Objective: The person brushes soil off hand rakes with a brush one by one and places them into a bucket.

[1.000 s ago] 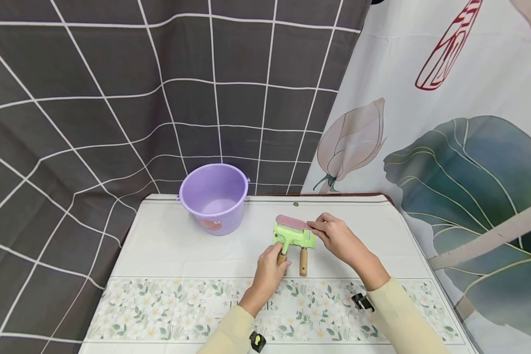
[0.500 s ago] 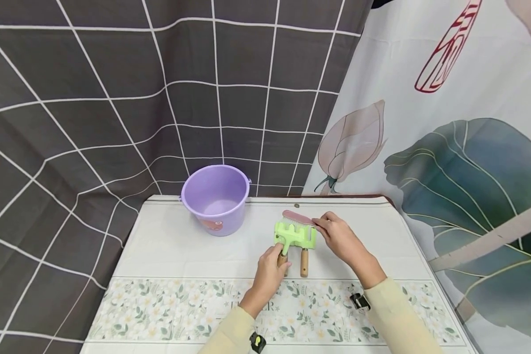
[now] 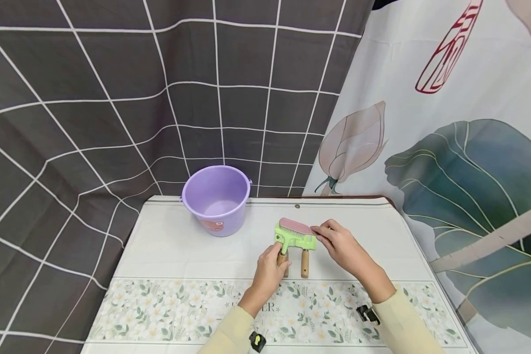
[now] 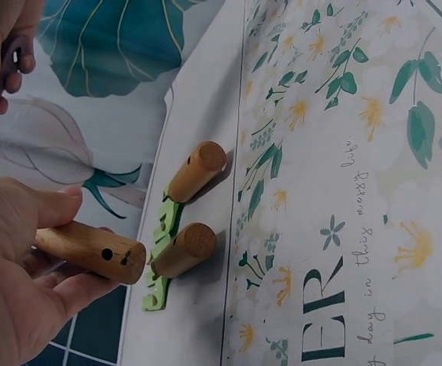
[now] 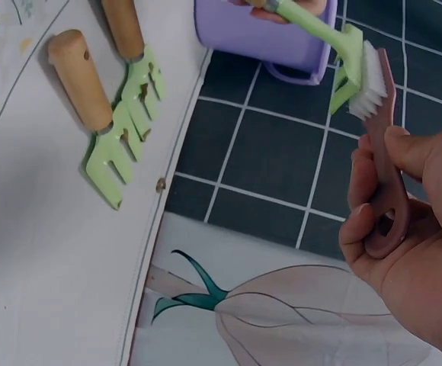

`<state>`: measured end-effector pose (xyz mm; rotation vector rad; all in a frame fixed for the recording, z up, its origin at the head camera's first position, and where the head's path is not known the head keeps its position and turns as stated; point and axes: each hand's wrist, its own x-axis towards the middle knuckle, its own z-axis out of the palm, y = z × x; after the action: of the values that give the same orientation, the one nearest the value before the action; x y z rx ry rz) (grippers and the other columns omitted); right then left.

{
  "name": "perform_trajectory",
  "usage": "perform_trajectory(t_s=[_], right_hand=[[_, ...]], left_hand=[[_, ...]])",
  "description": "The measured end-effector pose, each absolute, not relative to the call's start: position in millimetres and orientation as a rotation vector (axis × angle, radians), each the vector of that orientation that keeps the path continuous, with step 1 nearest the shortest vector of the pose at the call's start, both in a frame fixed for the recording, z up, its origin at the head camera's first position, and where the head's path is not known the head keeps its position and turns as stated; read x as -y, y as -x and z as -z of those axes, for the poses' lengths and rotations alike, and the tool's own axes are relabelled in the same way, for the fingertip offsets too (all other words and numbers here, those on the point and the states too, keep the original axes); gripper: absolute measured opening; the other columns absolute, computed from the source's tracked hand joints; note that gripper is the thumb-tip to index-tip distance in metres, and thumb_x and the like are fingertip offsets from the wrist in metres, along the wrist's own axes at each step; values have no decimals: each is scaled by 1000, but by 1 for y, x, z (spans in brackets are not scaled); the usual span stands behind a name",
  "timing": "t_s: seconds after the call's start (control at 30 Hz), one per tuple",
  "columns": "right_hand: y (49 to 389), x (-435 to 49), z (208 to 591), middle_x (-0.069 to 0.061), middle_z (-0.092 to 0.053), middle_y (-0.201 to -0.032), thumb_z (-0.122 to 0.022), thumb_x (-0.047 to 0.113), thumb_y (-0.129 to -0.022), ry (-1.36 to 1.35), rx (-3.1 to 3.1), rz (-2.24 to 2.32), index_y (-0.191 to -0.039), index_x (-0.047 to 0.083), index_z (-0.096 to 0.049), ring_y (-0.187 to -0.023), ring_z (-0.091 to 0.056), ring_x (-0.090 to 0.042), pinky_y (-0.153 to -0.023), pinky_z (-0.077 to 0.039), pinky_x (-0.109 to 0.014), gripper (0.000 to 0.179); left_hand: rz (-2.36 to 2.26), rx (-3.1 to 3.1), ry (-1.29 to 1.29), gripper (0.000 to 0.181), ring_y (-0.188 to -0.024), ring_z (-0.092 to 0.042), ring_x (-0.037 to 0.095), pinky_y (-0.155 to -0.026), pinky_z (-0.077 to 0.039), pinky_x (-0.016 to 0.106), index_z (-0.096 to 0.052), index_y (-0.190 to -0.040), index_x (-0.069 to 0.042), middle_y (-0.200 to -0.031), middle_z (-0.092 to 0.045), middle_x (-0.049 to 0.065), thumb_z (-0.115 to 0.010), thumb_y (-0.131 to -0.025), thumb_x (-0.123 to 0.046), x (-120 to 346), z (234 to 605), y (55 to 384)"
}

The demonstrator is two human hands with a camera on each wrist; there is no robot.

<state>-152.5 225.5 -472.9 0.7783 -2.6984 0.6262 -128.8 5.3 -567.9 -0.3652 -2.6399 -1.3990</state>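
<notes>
My left hand [image 3: 270, 268] grips the wooden handle [image 4: 91, 252] of a small garden hand rake, whose green head [image 5: 350, 57] is raised above the table. In my right hand [image 3: 342, 246] is a pink scrub brush [image 3: 295, 226], held by its looped handle between thumb and fingers. Its white bristles [image 5: 368, 82] meet the rake's green prongs in the right wrist view. Below, two more green rakes lie on the table with wooden handles [image 4: 198, 171]. From the head view, the held rake and brush partly cover their heads.
A purple bucket [image 3: 217, 196] stands at the back left of the table, its inside facing up. The table has a white cloth [image 3: 168, 250] with a floral band along the front. Behind it hangs a dark checked curtain [image 3: 243, 108], with a leaf-printed curtain [image 3: 358, 147] at the right.
The brush lifts away from the rake toward the back right, then comes down over its prongs again. My left hand stays in place with the rake.
</notes>
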Motion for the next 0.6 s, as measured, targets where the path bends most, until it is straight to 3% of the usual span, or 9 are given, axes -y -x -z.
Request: perform_trajectory(t_s=[0.4, 0.6], right_hand=[[157, -226, 480, -7, -62, -96, -71, 4, -95, -703, 2706, -578, -118, 0, -76, -74, -58, -11, -58, -51, -25, 23], [161, -229, 486, -10, -62, -98, -69, 4, -97, -629, 2745, -506, -120, 1, -75, -77, -61, -15, -61, -54, -31, 23]], left_hand=[[1379, 2648, 394, 36, -93, -68, 21, -76, -61, 28, -62, -118, -8, -103, -68, 8, -81, -87, -6, -4, 568, 125], [1377, 2639, 419, 38, -92, -68, 20, -76, -61, 28, -62, -119, -8, -102, -67, 8, -81, -86, -5, -4, 569, 123]])
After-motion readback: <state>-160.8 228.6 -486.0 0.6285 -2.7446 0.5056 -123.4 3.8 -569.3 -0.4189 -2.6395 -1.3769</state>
